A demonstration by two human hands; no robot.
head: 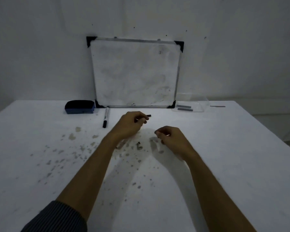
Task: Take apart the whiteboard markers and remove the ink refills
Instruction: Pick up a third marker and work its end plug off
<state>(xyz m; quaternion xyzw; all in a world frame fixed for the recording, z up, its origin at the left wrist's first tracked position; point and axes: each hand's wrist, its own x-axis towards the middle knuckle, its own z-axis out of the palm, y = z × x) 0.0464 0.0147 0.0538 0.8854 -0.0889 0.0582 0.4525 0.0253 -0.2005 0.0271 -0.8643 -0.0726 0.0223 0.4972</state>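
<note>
My left hand [130, 123] is closed around a marker, and only its dark end [148, 115] sticks out to the right of my fingers. My right hand [170, 138] hovers low over the table with fingers curled; a small dark piece [162, 141] shows at its fingertips, but what it is I cannot tell. A whole whiteboard marker [105, 117] with a black cap lies on the table left of my left hand. Small dark marker parts [138, 145] lie on the table between my wrists. Two dark ink refills [184, 107] rest in a clear tray [200, 110] at the back right.
A whiteboard [135, 72] leans against the wall at the table's far edge. A blue eraser [79, 107] sits left of it. A thin dark stick [218, 106] lies right of the tray. The white table [224, 164] is spotted with ink stains in the middle and left.
</note>
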